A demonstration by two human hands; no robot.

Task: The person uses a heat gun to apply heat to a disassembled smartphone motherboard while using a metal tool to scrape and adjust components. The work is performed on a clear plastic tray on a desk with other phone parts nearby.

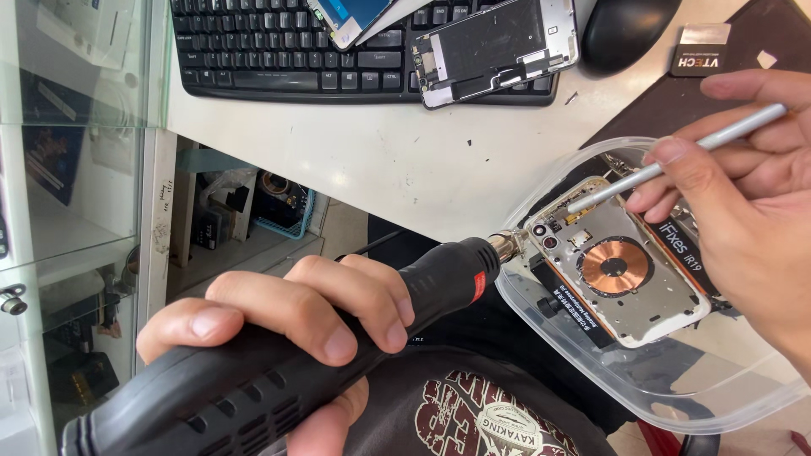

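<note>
My left hand grips a black hot-air gun whose metal nozzle points at the top corner of an opened phone. The phone lies back-open with a copper charging coil showing, clamped in a dark holder inside a clear plastic tray. My right hand holds slim silver tweezers, their tip resting on the phone's upper part near the camera area.
A black keyboard lies at the back of the white desk, with another stripped phone frame on it. A black mouse sits to its right. A glass cabinet stands at the left.
</note>
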